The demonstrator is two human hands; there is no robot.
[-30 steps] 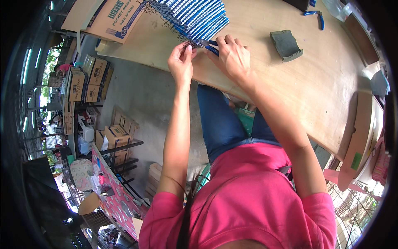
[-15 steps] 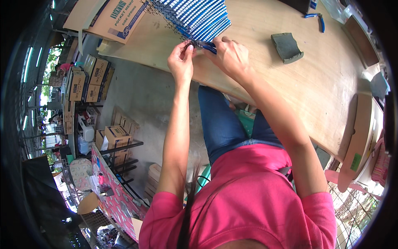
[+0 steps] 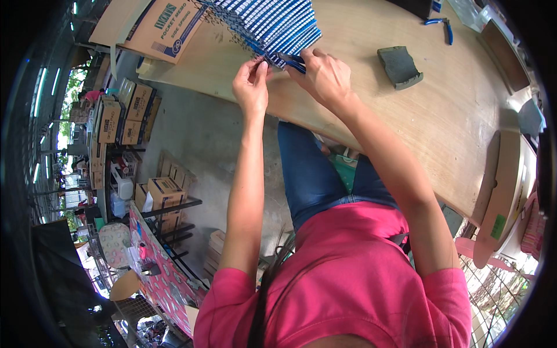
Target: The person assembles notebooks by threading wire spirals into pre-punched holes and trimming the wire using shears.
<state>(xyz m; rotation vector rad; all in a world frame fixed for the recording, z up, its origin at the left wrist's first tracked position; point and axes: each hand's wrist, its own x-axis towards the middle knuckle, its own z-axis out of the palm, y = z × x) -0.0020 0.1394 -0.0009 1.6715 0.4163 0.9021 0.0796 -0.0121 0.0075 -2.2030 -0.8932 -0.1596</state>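
Observation:
A stack of blue-and-white spiral notebooks (image 3: 278, 26) lies at the table's near edge, with dark loose wire ends (image 3: 223, 26) sticking out along its left side. At its near corner, my left hand (image 3: 252, 90) is closed in a pinch on a wire end of the spiral binding. My right hand (image 3: 328, 75) is wrapped round blue-handled pliers (image 3: 295, 62), whose jaws point left to the same corner, close to the left fingertips. The jaw tips are too small to make out clearly.
On the wooden table (image 3: 429, 122) lie a dark grey curved block (image 3: 400, 68) and a second pair of blue-handled pliers (image 3: 448, 30). A cardboard box (image 3: 159, 32) stands at the far left. Cardboard pieces (image 3: 503, 185) line the right edge. Stacked cartons (image 3: 165, 194) stand on the left.
Both hands have shifted very slightly. The pliers' handles look a little farther apart in my right hand. The notebook stack sits slightly farther left.

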